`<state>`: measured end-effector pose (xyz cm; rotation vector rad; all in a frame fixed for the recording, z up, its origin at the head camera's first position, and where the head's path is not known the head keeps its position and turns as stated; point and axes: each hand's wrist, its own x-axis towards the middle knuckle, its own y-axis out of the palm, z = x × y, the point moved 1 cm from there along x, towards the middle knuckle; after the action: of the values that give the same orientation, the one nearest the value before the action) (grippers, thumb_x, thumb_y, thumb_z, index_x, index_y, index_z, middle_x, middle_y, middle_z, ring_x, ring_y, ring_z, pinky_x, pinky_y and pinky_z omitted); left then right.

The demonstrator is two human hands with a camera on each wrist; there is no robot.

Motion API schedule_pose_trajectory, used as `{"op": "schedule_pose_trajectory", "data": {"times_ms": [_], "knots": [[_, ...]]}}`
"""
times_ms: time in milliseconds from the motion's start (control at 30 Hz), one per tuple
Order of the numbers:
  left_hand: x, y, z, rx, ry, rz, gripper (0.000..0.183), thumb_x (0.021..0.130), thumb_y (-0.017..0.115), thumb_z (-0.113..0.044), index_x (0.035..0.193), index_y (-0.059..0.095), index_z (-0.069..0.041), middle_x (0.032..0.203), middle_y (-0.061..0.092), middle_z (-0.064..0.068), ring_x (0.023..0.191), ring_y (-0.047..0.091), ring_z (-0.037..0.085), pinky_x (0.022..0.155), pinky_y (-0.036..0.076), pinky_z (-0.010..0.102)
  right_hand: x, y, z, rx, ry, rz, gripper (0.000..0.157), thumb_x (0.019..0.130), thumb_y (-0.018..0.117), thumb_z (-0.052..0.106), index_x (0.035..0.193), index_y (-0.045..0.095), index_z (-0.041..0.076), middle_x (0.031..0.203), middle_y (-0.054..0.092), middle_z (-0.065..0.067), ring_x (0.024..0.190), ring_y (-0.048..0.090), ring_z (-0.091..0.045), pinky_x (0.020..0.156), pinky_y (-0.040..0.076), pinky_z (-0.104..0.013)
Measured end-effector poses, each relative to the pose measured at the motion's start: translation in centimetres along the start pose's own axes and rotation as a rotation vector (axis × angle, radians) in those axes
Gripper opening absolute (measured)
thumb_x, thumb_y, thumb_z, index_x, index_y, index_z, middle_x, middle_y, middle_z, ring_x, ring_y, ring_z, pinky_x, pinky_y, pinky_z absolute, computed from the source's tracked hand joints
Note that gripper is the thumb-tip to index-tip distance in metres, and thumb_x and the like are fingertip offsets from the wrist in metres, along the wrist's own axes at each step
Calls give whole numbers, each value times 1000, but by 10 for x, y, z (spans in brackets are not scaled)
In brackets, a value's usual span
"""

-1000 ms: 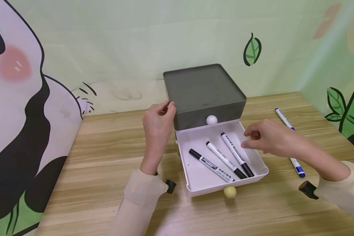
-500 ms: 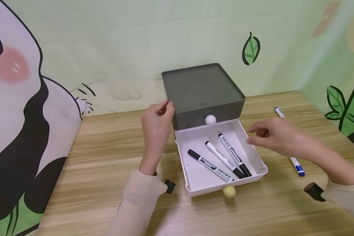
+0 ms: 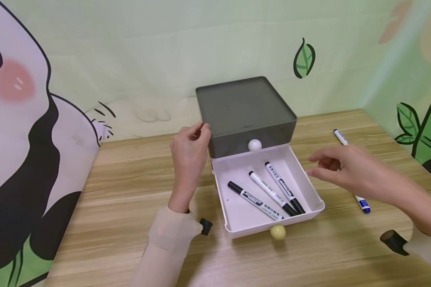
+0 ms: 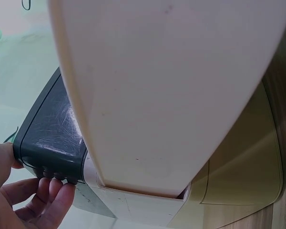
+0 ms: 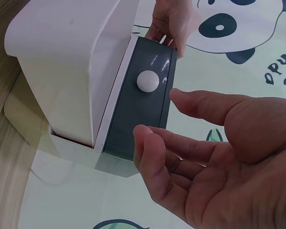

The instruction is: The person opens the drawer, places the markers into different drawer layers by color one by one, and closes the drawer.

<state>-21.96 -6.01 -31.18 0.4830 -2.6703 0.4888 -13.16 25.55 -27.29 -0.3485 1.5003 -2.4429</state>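
A small desktop drawer unit has a dark grey top section (image 3: 253,105) with a white knob (image 3: 255,145). Beneath it, a white drawer (image 3: 233,219) with a yellow knob (image 3: 278,232) is pulled out. Three black-capped whiteboard markers (image 3: 271,193) lie inside. My left hand (image 3: 191,153) grips the front left corner of the grey section, with fingertips along its side in the left wrist view. My right hand (image 3: 348,169) hovers just right of the drawer, its thumb and fingers loosely curved and apart, holding nothing.
White-and-blue markers (image 3: 362,204) lie on the wooden table (image 3: 136,191) at the right, partly hidden by my right hand. In the left wrist view, a yellowish lower section (image 4: 243,167) sits under the white drawer. A panda-printed backdrop (image 3: 165,59) stands behind.
My right hand has moved right, from over the drawer's right edge to just outside it. My left hand stays on the grey corner; the markers inside stay put.
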Motion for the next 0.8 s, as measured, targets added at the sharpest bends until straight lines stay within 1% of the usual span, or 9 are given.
{"op": "schedule_pose_trajectory", "data": {"times_ms": [167, 267, 367, 467, 567, 700, 800], "knots": [[0, 0, 0, 3, -3, 0, 29, 93, 69, -22, 116, 80, -8, 92, 74, 11, 83, 71, 23, 77, 54, 38, -9, 2, 5, -30, -20, -32, 29, 95, 76, 21, 115, 75, 1, 85, 67, 9, 76, 60, -9, 66, 52, -27], [0, 0, 0, 9, -3, 2, 29, 93, 69, -22, 116, 80, -8, 92, 74, 11, 83, 71, 23, 77, 54, 38, -15, 5, 10, -23, -39, -48, 26, 94, 76, 20, 113, 76, 3, 84, 67, 11, 76, 60, -7, 66, 53, -27], [0, 0, 0, 12, -4, 3, 29, 93, 69, -23, 116, 80, -8, 92, 74, 11, 83, 71, 23, 77, 54, 38, -21, 8, 14, -7, -57, -66, 20, 94, 77, 19, 111, 76, 8, 82, 65, 13, 75, 59, -5, 66, 53, -27], [0, 0, -1, 8, -6, 4, 29, 93, 68, -22, 116, 80, -8, 92, 74, 11, 83, 71, 23, 77, 54, 38, -28, 12, 18, 6, -57, -73, 18, 94, 77, 19, 109, 77, 11, 82, 64, 15, 76, 59, -4, 67, 54, -26], [0, 0, -1, 4, -6, 4, 29, 93, 69, -22, 116, 80, -8, 92, 74, 11, 83, 71, 23, 77, 54, 38, -34, 16, 21, 11, -54, -74, 18, 94, 78, 20, 110, 76, 12, 83, 65, 17, 77, 59, -2, 67, 54, -26], [0, 0, -1, 3, -8, 6, 30, 93, 69, -22, 116, 79, -7, 92, 74, 12, 83, 70, 23, 77, 54, 38, -39, 23, 26, 55, -77, -73, 15, 93, 78, 18, 107, 75, 14, 83, 65, 17, 75, 58, -1, 65, 54, -24], [0, -1, -1, 2, -10, 10, 30, 93, 68, -23, 117, 79, -7, 93, 74, 12, 84, 70, 23, 77, 54, 38, -42, 30, 29, 101, -77, -63, 11, 93, 78, 16, 104, 75, 15, 83, 65, 17, 74, 58, -1, 64, 53, -24]]}}
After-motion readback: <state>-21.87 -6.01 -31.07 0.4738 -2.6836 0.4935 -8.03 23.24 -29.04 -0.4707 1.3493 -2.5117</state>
